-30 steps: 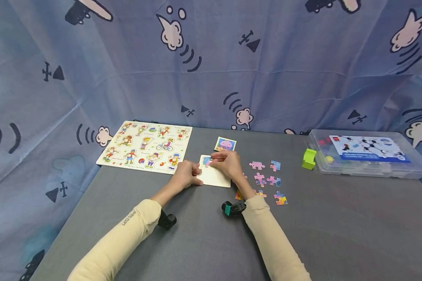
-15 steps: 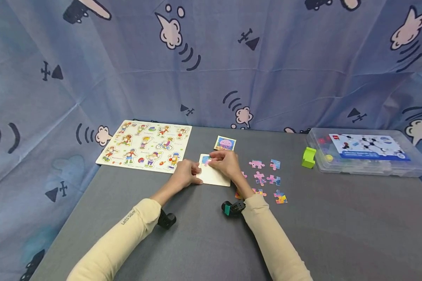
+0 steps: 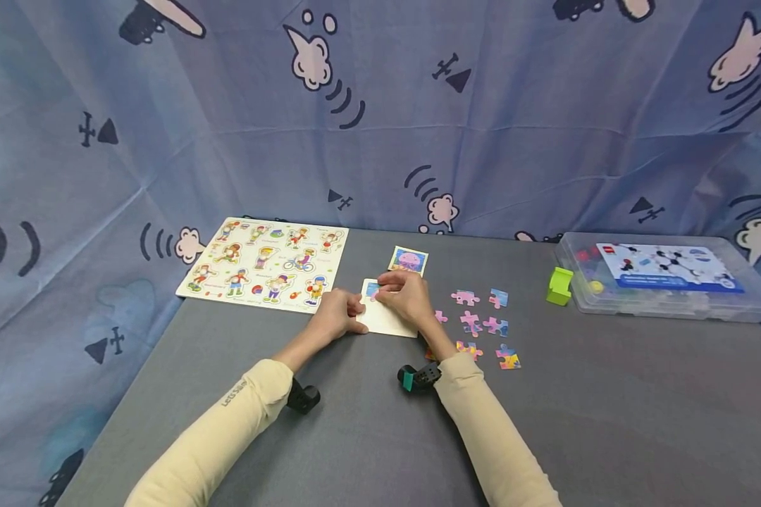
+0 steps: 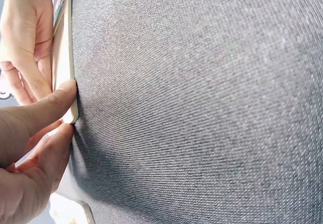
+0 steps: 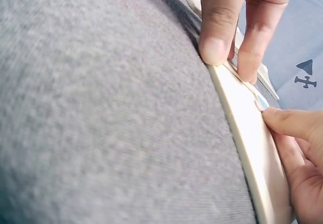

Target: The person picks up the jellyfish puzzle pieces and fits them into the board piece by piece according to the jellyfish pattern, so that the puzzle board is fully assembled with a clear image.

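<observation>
A small cream puzzle tray [image 3: 390,321] lies on the grey cloth between both hands. In its upper left corner sits a blue and pink jigsaw piece [image 3: 371,289], partly covered by fingers. My left hand [image 3: 335,315] holds the tray's left side, thumb at the near corner and fingers along the edge, as the left wrist view of the tray [image 4: 62,52] also shows. My right hand [image 3: 409,297] reaches over the tray and pinches the jigsaw piece with thumb and fingertips. In the right wrist view, a sliver of blue [image 5: 262,102] shows beside the right thumb [image 5: 282,120].
Several loose jigsaw pieces [image 3: 471,323] lie right of the tray, some partly behind the right wrist. Behind it is a square octopus picture [image 3: 409,260]. A board of cartoon children [image 3: 263,266] lies back left; a green block [image 3: 559,286] and clear plastic case [image 3: 672,304] stand right.
</observation>
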Demonstrator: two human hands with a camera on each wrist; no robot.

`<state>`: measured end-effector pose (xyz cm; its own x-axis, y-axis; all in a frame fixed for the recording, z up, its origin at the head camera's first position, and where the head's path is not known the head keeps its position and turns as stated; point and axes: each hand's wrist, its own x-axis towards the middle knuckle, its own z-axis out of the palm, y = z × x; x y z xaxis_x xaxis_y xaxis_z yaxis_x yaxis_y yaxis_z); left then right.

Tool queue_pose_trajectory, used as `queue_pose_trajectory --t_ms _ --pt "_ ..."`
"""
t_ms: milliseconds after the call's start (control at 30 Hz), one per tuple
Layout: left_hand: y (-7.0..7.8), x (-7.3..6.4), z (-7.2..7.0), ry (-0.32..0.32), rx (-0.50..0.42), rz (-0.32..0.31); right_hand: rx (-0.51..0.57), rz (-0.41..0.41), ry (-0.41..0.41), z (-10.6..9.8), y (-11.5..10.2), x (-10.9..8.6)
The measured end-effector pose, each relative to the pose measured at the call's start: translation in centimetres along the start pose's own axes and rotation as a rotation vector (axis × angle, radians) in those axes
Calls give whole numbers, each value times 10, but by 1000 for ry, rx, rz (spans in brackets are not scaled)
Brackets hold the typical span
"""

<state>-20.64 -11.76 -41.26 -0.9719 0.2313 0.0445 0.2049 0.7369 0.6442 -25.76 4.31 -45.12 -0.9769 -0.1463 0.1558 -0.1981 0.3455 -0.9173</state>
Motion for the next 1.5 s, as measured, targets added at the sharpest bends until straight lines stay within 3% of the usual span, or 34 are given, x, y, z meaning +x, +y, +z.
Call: queue_pose_trajectory --t_ms 300,767,1233,1500 --pt "0 0 1 23 -9 3 40 -70 3 0 2 1" --pt "0 0 2 10 8 -24 281 -34 -142 -17 7 0" --pt "2 0 3 -3 -9 -65 209 4 -184 -60 7 -10" --pt "0 0 4 19 24 -33 178 -8 -170 -87 17 -15"
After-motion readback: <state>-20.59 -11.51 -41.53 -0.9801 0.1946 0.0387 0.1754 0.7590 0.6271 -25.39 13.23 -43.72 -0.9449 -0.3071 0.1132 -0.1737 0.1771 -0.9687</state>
